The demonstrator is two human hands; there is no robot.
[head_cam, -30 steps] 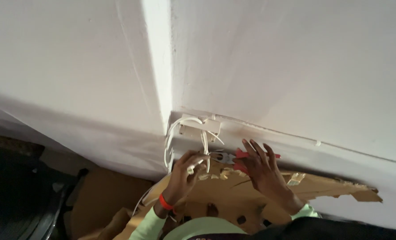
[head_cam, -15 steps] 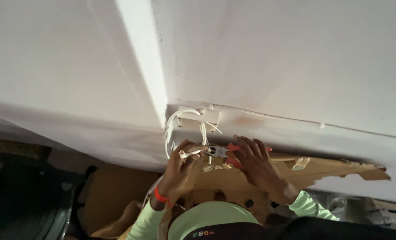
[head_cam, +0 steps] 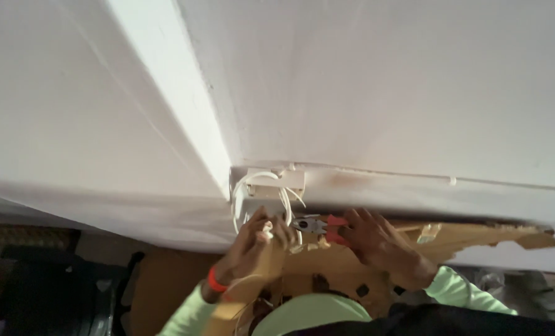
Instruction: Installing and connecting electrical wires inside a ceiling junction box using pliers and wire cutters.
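Head view: left hand (head_cam: pixel 256 239) is pinching the white wires (head_cam: pixel 252 193) looping out of the white box (head_cam: pixel 268 186) in the wall corner. Right hand (head_cam: pixel 377 239) is closing round red-handled pliers (head_cam: pixel 318 225) — jaws pointing at the wires, just beside them. Looks like the cutting step; the next move is calling for steady jaw placement on one wire.

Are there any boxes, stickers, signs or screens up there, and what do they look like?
No stickers, signs or screens show.
White junction box: in the wall corner above both hands, squarish, with white wires looping out.
Torn brown cardboard: along the wall's lower edge, at right, ragged.
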